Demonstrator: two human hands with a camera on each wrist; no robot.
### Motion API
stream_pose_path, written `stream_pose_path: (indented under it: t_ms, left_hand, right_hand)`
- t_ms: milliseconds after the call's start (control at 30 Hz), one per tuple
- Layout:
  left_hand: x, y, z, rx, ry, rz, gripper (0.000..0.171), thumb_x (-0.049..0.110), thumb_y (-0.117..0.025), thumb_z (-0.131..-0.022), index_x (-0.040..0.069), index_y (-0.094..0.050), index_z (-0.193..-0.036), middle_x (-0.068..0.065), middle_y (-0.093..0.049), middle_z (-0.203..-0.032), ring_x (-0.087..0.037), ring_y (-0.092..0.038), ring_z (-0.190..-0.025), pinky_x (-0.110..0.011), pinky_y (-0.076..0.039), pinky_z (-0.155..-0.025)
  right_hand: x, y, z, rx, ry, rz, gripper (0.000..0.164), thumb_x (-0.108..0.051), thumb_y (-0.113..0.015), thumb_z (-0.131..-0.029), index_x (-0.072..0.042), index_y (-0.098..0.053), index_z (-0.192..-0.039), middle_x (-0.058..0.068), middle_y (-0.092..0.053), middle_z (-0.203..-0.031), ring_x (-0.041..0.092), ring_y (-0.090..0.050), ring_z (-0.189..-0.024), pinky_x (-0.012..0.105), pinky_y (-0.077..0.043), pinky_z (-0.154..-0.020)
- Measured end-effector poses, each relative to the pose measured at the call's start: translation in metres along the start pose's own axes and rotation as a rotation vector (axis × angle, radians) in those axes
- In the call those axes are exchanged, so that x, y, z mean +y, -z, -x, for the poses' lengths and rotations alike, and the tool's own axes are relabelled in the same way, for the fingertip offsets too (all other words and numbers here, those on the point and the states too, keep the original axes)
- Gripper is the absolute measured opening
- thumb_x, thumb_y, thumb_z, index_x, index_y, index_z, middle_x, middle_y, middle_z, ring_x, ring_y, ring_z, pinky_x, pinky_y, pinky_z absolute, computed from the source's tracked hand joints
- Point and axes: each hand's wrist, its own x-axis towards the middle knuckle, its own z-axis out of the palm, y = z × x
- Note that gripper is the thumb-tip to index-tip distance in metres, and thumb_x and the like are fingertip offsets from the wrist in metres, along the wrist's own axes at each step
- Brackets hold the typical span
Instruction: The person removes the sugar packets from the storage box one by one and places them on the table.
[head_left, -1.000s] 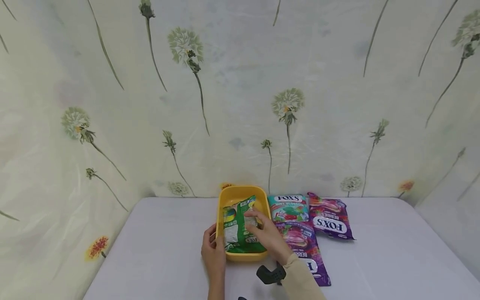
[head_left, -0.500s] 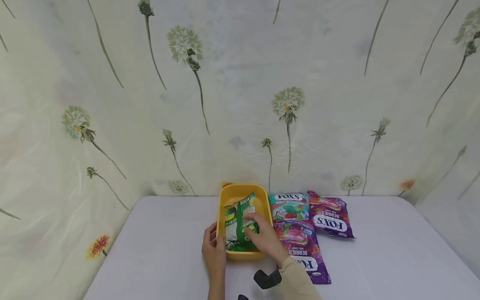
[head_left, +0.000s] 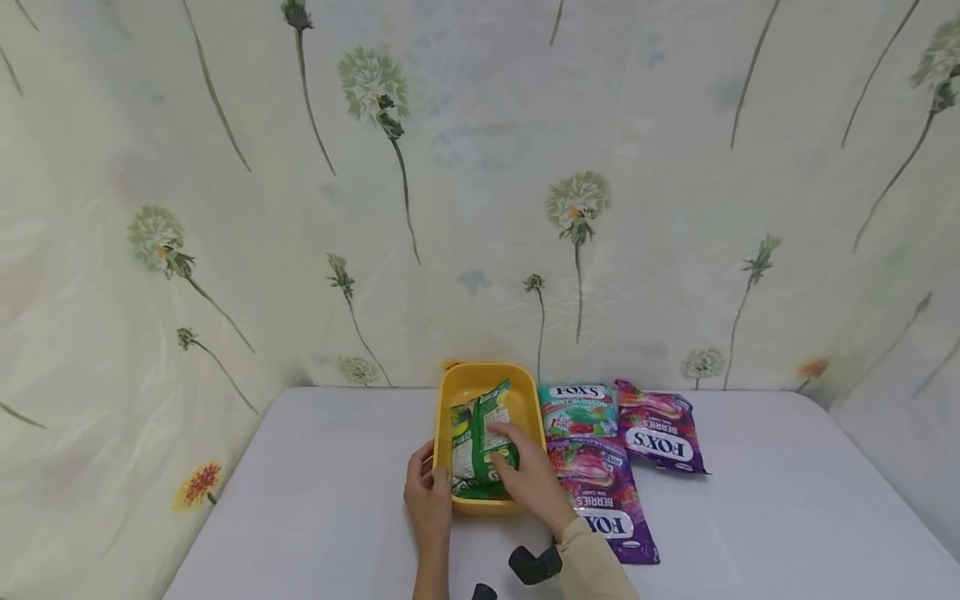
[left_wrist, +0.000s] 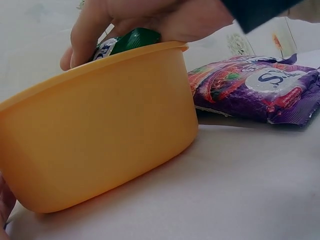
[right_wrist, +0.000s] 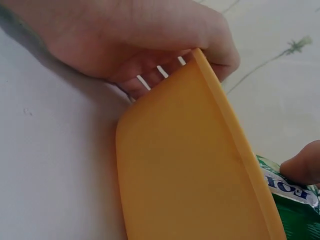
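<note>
A yellow plastic tub [head_left: 480, 379] stands on the white table with a green candy bag [head_left: 467, 454] in it. At the tub's near left side my left hand [head_left: 429, 504] grips the rim, thumb over the edge and fingers along the outside. From the right, my right hand [head_left: 536, 482] reaches over the tub and holds the green bag between thumb and fingers. The right wrist view shows the thumb [right_wrist: 305, 165] on the bag's lettered end. In the left wrist view, the right hand's fingers cover part of the bag above the rim.
Right of the tub lie a teal Mint Blossom bag [head_left: 579, 412] and two purple Berries bags, a near one [head_left: 626, 508] and a far one [head_left: 662, 429]. Behind the table hangs a flower-patterned sheet [head_left: 465, 208]. A black wrist mount [head_left: 535, 567] sits by the right sleeve [head_left: 596, 567].
The green bag's near end has drawn in and shifted within the tub under my right hand. My left hand stays on the rim. The view has tilted slightly.
</note>
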Motion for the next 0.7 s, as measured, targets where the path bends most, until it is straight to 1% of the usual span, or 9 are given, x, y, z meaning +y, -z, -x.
stream_pose_path:
  t_ms: [167,400,567,633,700]
  left_hand:
    - [-0.0011,-0.0011,-0.0014,0.003,-0.001,-0.007,0.038,0.004,-0.050,-0.086,0.016,-0.061,-0.120,-0.003,-0.064,-0.117,-0.019,-0.060,-0.102,-0.019,-0.047,-0.078]
    - [-0.0002,-0.0015,-0.0021,0.015,-0.003,-0.018,0.036,0.008,-0.050,-0.087,0.017,-0.061,-0.120,-0.001,-0.064,-0.116,-0.017,-0.059,-0.101,-0.021,-0.046,-0.079]
    - [0.0003,-0.0025,-0.0018,0.016,0.007,-0.025,0.036,0.008,-0.050,-0.087,0.017,-0.061,-0.120,-0.001,-0.063,-0.116,-0.016,-0.058,-0.101,-0.022,-0.046,-0.081]
    - [-0.0002,-0.0029,-0.0018,0.018,0.013,-0.021,0.036,0.008,-0.050,-0.087,0.016,-0.061,-0.120,-0.002,-0.063,-0.116,-0.016,-0.057,-0.101,-0.021,-0.046,-0.080]
    - [-0.0005,-0.0034,-0.0020,0.019,0.019,-0.021,0.036,0.008,-0.050,-0.087,0.017,-0.060,-0.120,-0.001,-0.063,-0.116,-0.016,-0.057,-0.101,-0.020,-0.046,-0.080]
  right_hand:
    - [0.0006,-0.0009,-0.0007,0.031,-0.005,-0.046,0.038,-0.015,-0.058,-0.091,-0.028,-0.056,-0.127,0.002,-0.053,-0.138,0.025,-0.051,-0.125,0.047,-0.043,-0.100]
    - [0.0004,-0.0023,-0.0006,0.081,0.007,-0.083,0.038,-0.013,-0.058,-0.091,-0.031,-0.057,-0.124,-0.001,-0.053,-0.138,0.024,-0.052,-0.125,0.046,-0.045,-0.098]
    - [0.0005,0.0002,-0.0027,0.082,-0.018,-0.173,0.036,-0.012,-0.058,-0.091,-0.030,-0.060,-0.122,0.001,-0.056,-0.133,0.025,-0.059,-0.114,0.040,-0.052,-0.087]
    - [-0.0005,0.0017,-0.0032,0.070,-0.051,-0.233,0.036,-0.011,-0.057,-0.091,-0.029,-0.060,-0.122,0.004,-0.056,-0.132,0.026,-0.062,-0.108,0.038,-0.054,-0.082]
    - [-0.0018,0.0031,-0.0039,0.062,-0.081,-0.281,0.035,-0.012,-0.056,-0.092,-0.029,-0.059,-0.123,0.007,-0.055,-0.132,0.027,-0.063,-0.106,0.037,-0.055,-0.080]
